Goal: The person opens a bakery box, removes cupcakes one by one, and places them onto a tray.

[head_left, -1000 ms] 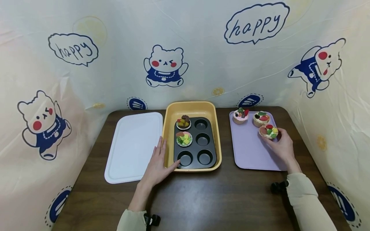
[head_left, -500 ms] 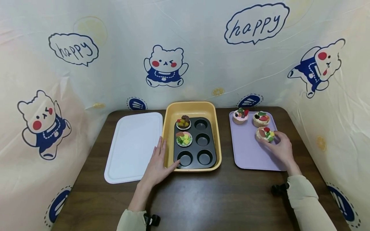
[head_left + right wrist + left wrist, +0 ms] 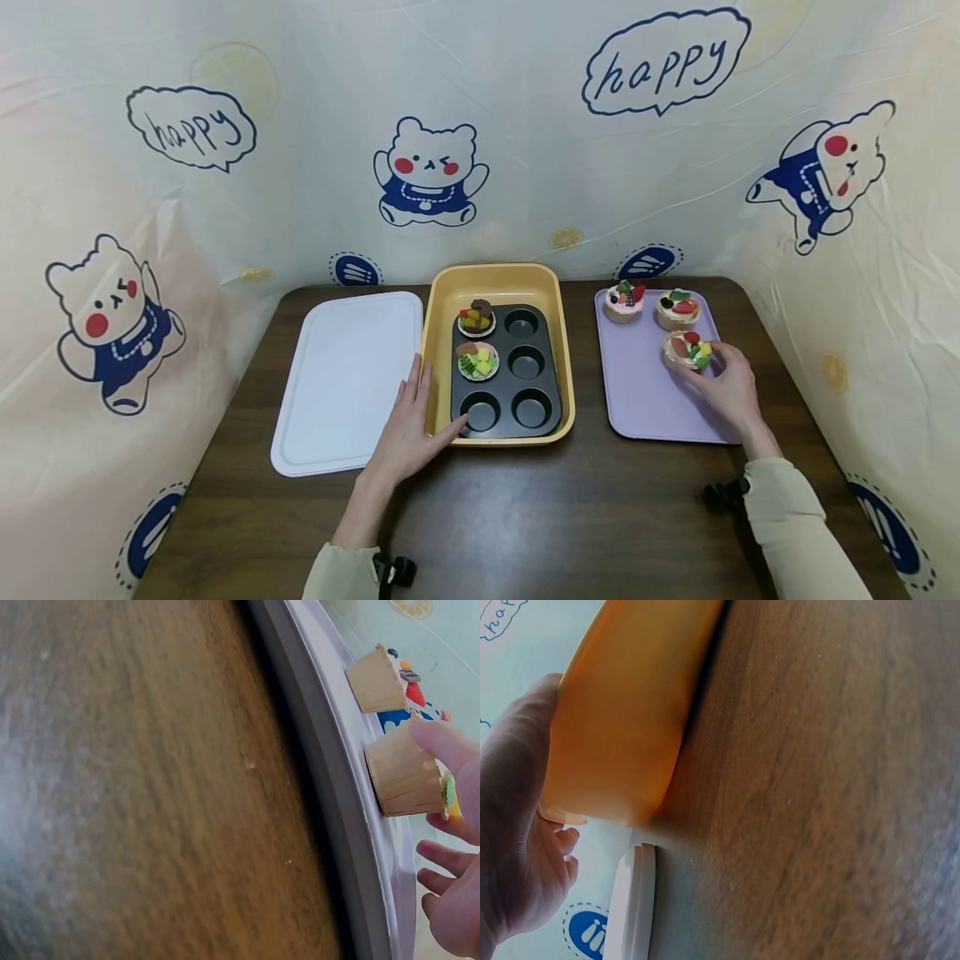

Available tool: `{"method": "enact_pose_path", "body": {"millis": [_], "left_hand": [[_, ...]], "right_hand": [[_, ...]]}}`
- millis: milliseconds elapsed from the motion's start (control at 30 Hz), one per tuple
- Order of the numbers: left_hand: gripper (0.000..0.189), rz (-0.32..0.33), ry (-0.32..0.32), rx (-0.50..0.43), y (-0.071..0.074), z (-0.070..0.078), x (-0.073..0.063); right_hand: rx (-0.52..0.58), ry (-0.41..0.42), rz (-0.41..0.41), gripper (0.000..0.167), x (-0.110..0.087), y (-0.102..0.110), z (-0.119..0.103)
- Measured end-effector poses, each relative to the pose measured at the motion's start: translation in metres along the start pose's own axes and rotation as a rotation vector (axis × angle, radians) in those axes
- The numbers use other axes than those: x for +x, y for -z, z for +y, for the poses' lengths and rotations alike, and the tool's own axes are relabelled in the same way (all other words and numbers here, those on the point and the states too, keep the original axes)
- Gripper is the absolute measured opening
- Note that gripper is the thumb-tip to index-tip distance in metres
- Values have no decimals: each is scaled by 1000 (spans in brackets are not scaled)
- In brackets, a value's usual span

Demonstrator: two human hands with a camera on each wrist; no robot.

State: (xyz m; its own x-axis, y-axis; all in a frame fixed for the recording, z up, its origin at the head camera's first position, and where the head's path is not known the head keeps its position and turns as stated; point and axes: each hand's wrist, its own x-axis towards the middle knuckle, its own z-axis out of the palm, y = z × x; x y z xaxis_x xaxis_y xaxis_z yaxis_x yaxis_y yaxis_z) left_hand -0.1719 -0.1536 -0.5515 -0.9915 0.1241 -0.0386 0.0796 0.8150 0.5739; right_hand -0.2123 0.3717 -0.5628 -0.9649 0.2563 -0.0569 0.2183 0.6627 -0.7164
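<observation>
My right hand (image 3: 726,387) pinches a cupcake (image 3: 684,350) with fruit-like toppings between thumb and fingers on the purple tray (image 3: 645,400). In the right wrist view its paper-coloured cup (image 3: 405,769) stands upright at the tray's surface, the thumb (image 3: 442,742) near its top rim. Two other cupcakes, one pink (image 3: 623,310) and one pale (image 3: 677,313), stand behind it. My left hand (image 3: 411,425) rests with straight, spread fingers on the near left corner of the yellow baking tray (image 3: 438,287). Inside lies a dark muffin tin (image 3: 504,383).
Two cups of the tin hold cupcakes, one brown-topped (image 3: 477,318), one green and yellow (image 3: 477,361); the other cups hold nothing. A white tray (image 3: 345,383) lies to the left, touching the yellow one. A printed curtain (image 3: 525,150) closes off the table's back and sides.
The cupcake in my right hand has moved a little left and nearer, down to the purple tray, then stayed there. My left hand has kept its place.
</observation>
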Motion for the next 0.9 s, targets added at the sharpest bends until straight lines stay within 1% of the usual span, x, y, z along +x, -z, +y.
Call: {"method": "enact_pose_path", "body": {"millis": [133, 233, 400, 533, 700, 800, 900], "left_hand": [[118, -5, 1, 0, 1, 0, 0], [118, -4, 3, 0, 1, 0, 0], [119, 2, -1, 8, 1, -1, 1], [120, 11, -23, 27, 0, -2, 2], [121, 14, -31, 31, 0, -3, 2], [121, 15, -33, 32, 0, -3, 1], [121, 20, -38, 37, -1, -4, 1]], "right_hand": [[36, -4, 12, 105, 0, 2, -5], [87, 14, 42, 108, 1, 4, -11], [145, 82, 102, 105, 2, 7, -27], [162, 147, 122, 101, 3, 8, -41], [211, 227, 115, 96, 1, 4, -60], [247, 283, 87, 93, 1, 0, -72], [259, 327, 47, 90, 2, -7, -82]]}}
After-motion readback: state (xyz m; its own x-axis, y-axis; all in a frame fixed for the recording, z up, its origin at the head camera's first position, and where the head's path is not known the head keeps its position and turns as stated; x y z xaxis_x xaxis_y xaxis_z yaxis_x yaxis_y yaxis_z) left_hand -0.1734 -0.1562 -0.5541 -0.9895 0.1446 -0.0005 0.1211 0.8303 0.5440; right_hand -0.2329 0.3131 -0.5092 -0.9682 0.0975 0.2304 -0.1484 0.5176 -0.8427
